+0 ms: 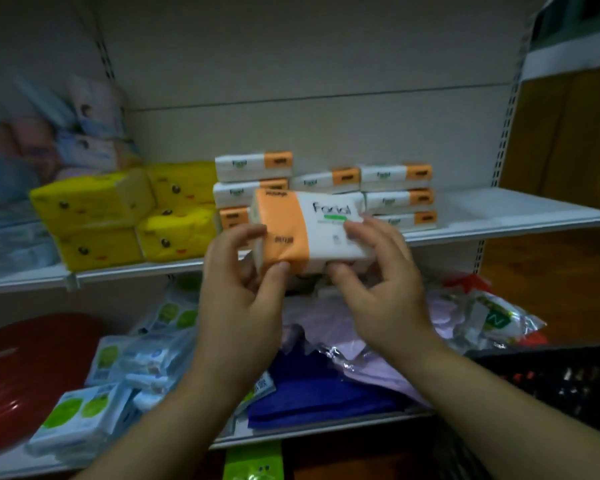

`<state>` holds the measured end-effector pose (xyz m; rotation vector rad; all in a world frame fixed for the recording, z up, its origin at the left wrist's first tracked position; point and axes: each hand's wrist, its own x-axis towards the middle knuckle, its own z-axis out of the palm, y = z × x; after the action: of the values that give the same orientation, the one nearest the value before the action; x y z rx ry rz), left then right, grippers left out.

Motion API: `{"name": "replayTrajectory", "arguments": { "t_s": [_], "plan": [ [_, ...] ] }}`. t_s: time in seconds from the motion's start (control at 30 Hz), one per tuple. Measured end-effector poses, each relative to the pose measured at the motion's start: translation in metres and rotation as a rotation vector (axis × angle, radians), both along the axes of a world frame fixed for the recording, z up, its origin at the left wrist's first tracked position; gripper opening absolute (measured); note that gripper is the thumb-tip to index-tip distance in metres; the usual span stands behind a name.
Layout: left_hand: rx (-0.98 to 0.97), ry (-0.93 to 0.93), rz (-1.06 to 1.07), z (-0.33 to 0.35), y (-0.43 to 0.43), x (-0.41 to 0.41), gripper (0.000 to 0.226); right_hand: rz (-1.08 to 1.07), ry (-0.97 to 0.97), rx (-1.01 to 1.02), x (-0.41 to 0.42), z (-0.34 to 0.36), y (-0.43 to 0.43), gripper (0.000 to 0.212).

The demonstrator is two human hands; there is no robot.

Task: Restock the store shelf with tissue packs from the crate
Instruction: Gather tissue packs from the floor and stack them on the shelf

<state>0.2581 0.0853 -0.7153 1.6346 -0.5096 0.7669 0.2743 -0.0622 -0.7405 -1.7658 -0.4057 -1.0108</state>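
An orange and white tissue pack marked "Facial" is held in both hands just in front of the upper shelf. My left hand grips its orange left end, thumb at the lower edge. My right hand holds its white right end. Behind it, several matching packs lie stacked on the shelf in low piles. A black mesh crate shows at the lower right; its contents are hard to make out.
Yellow duck-face tissue bundles fill the shelf left of the orange stacks, with pink and blue packs further left. The lower shelf holds blue cloths, wrapped pink items, white and green packets and a red lid.
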Motion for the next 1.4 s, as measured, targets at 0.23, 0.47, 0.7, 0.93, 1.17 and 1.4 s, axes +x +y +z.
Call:
{"name": "replayTrajectory", "arguments": {
  "t_s": [0.23, 0.47, 0.7, 0.93, 1.17, 1.4],
  "plan": [
    [0.264, -0.001, 0.171, 0.089, -0.027, 0.068, 0.032, -0.175, 0.044, 0.04, 0.042, 0.093, -0.024, 0.027],
    [0.725, 0.037, 0.425, 0.112, -0.038, 0.114, 0.037, -0.231, 0.215, -0.03, 0.086, 0.115, -0.038, 0.026],
    [0.996, 0.28, 0.57, 0.113, -0.019, 0.142, 0.048, -0.318, 0.3, -0.265, 0.112, 0.11, -0.041, 0.024],
    [0.963, 0.359, 0.486, 0.11, -0.005, 0.143, 0.065, -0.372, 0.367, -0.374, 0.129, 0.115, -0.039, 0.028],
    [0.809, 0.257, 0.44, 0.079, 0.046, 0.101, 0.069, -0.293, 0.12, -0.549, 0.093, 0.096, 0.003, 0.041],
    [0.834, 0.597, 0.411, -0.037, 0.135, 0.022, 0.072, 0.087, 0.347, -0.745, 0.039, -0.03, 0.101, 0.042]
  ]
}}
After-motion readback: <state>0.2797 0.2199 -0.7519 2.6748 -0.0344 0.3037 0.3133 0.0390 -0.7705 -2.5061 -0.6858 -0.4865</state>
